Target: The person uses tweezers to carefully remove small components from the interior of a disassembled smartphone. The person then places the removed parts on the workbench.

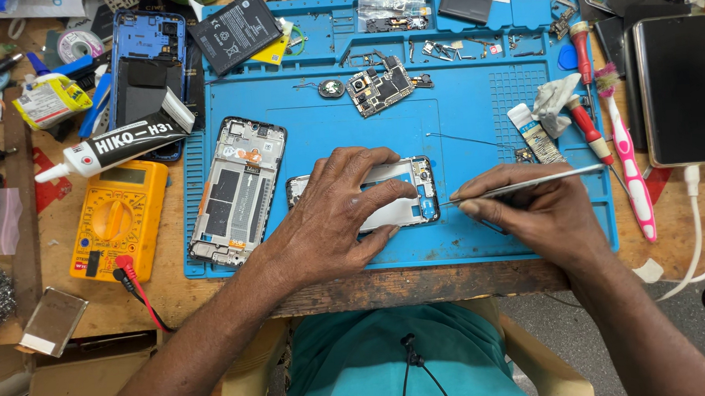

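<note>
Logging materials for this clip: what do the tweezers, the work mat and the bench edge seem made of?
Tweezers in the right hand: bare metal, going by the thin silvery shine. Work mat: probably silicone or rubber, matte blue with moulded trays. Bench edge: worn, unfinished wood with visible grain.
</note>
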